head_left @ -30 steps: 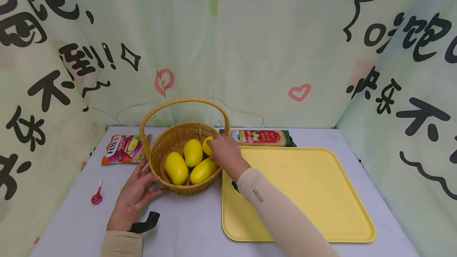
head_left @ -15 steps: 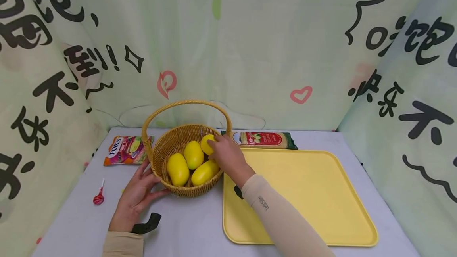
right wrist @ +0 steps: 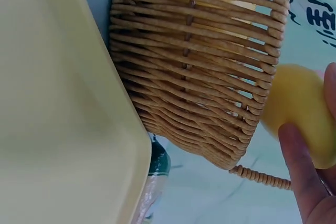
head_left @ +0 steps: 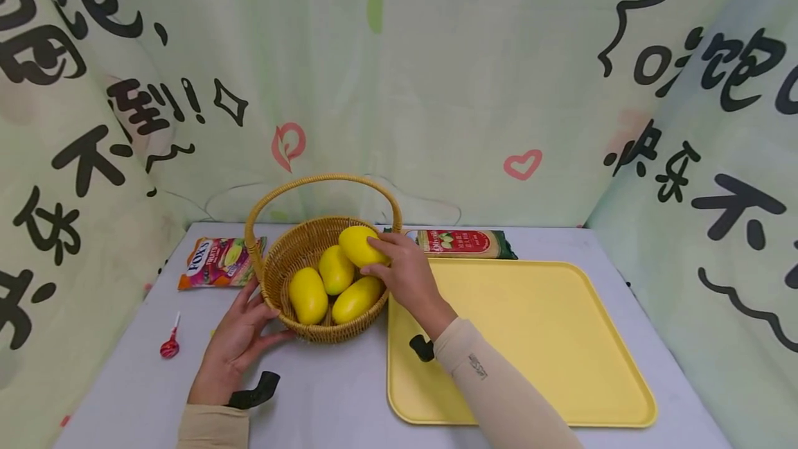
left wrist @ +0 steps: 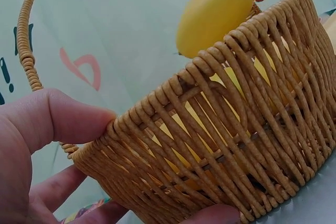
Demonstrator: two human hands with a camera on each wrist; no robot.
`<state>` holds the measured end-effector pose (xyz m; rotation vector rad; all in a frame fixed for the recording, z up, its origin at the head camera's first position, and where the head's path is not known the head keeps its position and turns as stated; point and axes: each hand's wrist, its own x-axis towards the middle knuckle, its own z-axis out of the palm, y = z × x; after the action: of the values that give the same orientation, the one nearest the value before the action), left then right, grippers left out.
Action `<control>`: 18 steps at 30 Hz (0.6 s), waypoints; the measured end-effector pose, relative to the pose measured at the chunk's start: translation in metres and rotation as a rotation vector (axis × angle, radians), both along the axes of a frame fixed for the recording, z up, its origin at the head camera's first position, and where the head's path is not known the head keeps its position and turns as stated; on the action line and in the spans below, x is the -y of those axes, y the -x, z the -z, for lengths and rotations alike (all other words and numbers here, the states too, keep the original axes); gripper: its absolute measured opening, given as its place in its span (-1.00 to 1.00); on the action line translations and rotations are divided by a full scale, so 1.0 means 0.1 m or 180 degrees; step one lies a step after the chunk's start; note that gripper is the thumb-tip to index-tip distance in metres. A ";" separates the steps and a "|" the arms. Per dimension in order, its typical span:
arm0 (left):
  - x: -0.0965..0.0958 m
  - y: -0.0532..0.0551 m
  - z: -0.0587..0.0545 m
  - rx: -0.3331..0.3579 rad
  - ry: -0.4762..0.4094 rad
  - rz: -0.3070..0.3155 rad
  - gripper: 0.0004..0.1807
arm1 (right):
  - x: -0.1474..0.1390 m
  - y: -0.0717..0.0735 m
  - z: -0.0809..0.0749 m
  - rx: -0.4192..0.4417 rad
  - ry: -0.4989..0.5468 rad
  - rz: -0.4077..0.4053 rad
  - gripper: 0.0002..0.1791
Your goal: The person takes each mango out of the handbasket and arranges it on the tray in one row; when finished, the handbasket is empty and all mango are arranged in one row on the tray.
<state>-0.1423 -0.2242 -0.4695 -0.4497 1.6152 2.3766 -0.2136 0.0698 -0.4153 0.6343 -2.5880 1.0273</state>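
Observation:
A wicker basket (head_left: 339, 331) with a tall arched handle stands on the table, several yellow mangoes (head_left: 308, 296) inside it. My left hand (head_left: 240, 345) holds the basket's near left side. In the left wrist view its thumb (left wrist: 79, 119) lies on the woven rim and fingers reach round the wall below. At the basket's right side my right hand (head_left: 408, 276) grips one mango (head_left: 360, 246) between thumb and fingers. That mango is raised above the others, and in the left wrist view it shows over the rim.
Right of the basket lies a large yellow tray (head_left: 530, 345). A long red-and-green labelled packet (head_left: 464, 242) sits behind the tray. On the left are a Fox's candy bag (head_left: 218, 262) and a red lollipop (head_left: 170, 345). Printed curtains (head_left: 449, 89) enclose the table's back and sides.
My right hand has taken hold of the rear mango and lifted it up out of the pile, drawing slightly right. My left hand has stayed at the basket.

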 end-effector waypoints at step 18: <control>0.01 0.00 0.01 -0.0014 0.0004 -0.0004 -0.05 | -0.29 -0.34 0.17 -0.0519 0.0760 -0.0022 -0.33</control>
<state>-0.1421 -0.2250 -0.4705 -0.4463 1.6188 2.3792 -0.1797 0.0988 -0.4319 0.6372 -2.2812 1.2095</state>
